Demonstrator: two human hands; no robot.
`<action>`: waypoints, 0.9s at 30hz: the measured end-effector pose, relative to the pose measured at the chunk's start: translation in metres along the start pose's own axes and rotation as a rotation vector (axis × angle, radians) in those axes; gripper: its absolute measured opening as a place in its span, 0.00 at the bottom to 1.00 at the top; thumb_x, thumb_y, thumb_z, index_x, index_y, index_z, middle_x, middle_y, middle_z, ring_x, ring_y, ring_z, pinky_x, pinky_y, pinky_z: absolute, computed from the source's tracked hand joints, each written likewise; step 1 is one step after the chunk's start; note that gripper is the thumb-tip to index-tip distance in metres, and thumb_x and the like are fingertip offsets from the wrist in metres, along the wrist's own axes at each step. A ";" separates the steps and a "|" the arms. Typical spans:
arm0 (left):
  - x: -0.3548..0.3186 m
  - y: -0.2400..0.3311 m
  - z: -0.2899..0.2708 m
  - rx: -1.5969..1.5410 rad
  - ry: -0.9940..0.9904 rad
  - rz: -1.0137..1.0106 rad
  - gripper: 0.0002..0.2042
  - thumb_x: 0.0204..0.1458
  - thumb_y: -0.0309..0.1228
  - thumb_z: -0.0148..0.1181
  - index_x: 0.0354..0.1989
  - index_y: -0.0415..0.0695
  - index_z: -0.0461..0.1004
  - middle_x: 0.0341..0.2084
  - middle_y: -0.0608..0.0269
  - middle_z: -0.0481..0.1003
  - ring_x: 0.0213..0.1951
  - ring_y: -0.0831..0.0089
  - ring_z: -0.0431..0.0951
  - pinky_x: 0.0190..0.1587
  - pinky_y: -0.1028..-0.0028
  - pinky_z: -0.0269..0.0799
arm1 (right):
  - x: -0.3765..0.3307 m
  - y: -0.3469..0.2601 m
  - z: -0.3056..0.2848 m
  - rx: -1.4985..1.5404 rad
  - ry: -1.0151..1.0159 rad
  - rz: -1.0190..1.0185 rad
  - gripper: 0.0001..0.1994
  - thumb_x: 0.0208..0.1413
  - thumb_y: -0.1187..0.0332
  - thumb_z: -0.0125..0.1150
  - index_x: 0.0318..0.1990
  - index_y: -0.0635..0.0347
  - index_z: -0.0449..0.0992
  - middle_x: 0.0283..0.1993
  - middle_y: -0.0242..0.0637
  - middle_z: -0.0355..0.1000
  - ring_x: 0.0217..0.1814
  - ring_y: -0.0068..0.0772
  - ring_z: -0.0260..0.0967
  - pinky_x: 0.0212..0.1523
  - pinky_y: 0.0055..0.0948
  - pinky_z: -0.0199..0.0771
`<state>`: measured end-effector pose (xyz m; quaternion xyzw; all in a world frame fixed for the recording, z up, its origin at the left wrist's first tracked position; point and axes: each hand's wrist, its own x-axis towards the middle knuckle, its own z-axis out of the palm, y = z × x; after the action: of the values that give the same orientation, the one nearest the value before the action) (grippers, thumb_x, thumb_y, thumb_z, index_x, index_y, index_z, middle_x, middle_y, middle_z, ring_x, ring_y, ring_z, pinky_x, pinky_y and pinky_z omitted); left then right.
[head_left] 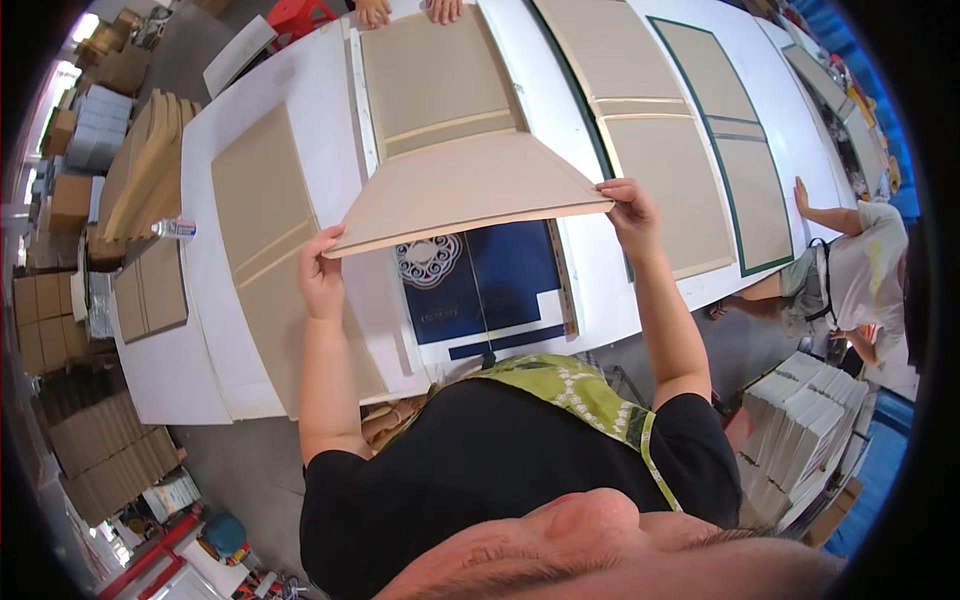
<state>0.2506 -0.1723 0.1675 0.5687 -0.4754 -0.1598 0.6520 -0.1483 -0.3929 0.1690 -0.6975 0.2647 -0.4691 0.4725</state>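
Note:
I hold the near edge of a large grey-brown cardboard panel (478, 182) raised and tilted above the white table. My left hand (322, 272) pinches its left corner and my right hand (634, 214) pinches its right corner. The far end meets a flat board section (440, 75) with cream strips across the join. Partly under the raised panel lies a dark blue printed sheet (510, 285) with a white ornamental pattern, its upper part hidden. At the far edge, another person's two hands (408, 10) rest on the board.
More cardboard panels lie left (265, 190) and right (665, 160), one a green-edged panel (735, 135). A person in a light shirt (870, 260) leans over the table at right. White stacks (800, 420) stand on the floor; cartons (45, 310) line the left. A can (175, 229) is at left.

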 end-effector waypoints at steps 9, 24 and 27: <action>0.040 -0.007 0.009 -0.100 0.223 0.053 0.07 0.53 0.24 0.56 0.39 0.43 0.68 0.38 0.57 0.73 0.34 0.77 0.72 0.34 0.78 0.69 | 0.039 0.007 0.028 0.159 0.291 -0.115 0.10 0.51 0.87 0.51 0.38 0.63 0.69 0.42 0.44 0.71 0.46 0.31 0.69 0.47 0.26 0.71; 0.060 -0.019 0.011 -0.194 0.241 0.159 0.09 0.51 0.18 0.55 0.38 0.45 0.67 0.36 0.54 0.73 0.34 0.72 0.74 0.35 0.75 0.72 | 0.068 0.006 -0.004 -0.528 0.104 -0.396 0.08 0.49 0.82 0.57 0.34 0.59 0.70 0.39 0.43 0.75 0.40 0.37 0.74 0.39 0.28 0.74; 0.066 -0.011 0.018 -0.280 0.256 0.139 0.12 0.48 0.12 0.53 0.37 0.44 0.67 0.37 0.57 0.71 0.38 0.72 0.73 0.39 0.76 0.72 | 0.064 0.021 -0.026 -0.523 0.045 -0.392 0.05 0.52 0.80 0.57 0.35 0.62 0.70 0.39 0.46 0.75 0.41 0.39 0.74 0.40 0.30 0.75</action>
<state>0.2726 -0.2359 0.1848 0.4541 -0.3999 -0.1055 0.7892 -0.1433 -0.4643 0.1793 -0.8223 0.2473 -0.4827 0.1721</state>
